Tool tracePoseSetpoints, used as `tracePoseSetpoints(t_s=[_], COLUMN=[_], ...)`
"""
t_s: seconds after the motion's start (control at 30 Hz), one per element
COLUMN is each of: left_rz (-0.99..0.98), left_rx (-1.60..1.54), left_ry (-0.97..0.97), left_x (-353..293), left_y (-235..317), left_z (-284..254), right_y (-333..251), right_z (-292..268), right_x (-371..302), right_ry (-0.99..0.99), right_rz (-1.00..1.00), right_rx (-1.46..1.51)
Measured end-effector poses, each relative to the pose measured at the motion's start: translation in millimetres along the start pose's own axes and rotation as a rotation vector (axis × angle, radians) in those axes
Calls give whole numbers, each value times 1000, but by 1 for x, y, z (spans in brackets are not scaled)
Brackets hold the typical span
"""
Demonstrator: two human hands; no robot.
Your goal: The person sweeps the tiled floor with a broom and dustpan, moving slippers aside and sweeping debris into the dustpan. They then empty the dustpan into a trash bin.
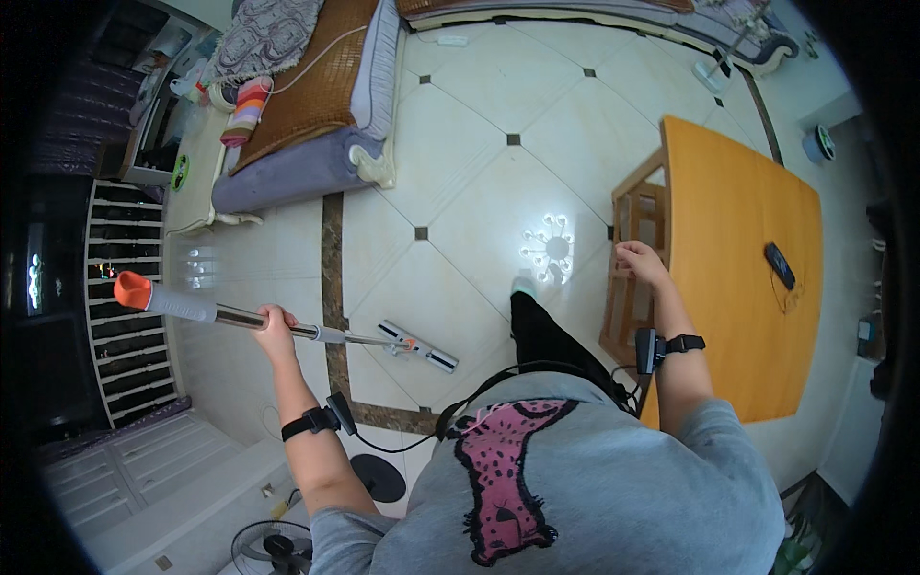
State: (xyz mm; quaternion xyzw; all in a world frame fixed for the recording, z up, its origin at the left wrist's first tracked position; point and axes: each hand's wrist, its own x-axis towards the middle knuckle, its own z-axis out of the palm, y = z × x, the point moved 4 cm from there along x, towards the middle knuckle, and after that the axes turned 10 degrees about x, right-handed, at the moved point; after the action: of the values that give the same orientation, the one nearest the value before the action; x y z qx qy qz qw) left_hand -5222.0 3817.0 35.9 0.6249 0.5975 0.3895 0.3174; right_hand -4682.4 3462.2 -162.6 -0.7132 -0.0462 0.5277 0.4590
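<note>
Under us spreads a pale tiled floor, crossed by a brown band. A sofa stands ahead on our left; on our right is a wooden surface. The mop slants across our left side, its flat head seemingly down on the floor just right of the band, its orange end raised out to the left. We judge the step in hand to be guiding the mop over the floor; the next move seems to call for steadying the shaft and keeping the head flat. Our left grip is wrapped around the shaft. Our right grip hovers near the surface's edge, loosely curled; no object shows in it, and we cannot tell whether its fingertips meet. Smaller yet, a black device lies on the surface.
</note>
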Motion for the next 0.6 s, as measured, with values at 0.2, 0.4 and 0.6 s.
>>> tracePoseSetpoints(t_s=[0.2,0.4,0.6], left_rz=[28,41,-100], left_rx=[170,242,448], left_ry=[105,167,237], left_x=[143,289,460], left_y=[3,-4,-62], left_z=[40,60,99], right_y=[-100,-179,-223], right_z=[86,238,292], right_x=[91,157,219], right_ry=[-50,-389,-236], right_rz=[-189,-280,-138], right_rx=[-176,-399,-732])
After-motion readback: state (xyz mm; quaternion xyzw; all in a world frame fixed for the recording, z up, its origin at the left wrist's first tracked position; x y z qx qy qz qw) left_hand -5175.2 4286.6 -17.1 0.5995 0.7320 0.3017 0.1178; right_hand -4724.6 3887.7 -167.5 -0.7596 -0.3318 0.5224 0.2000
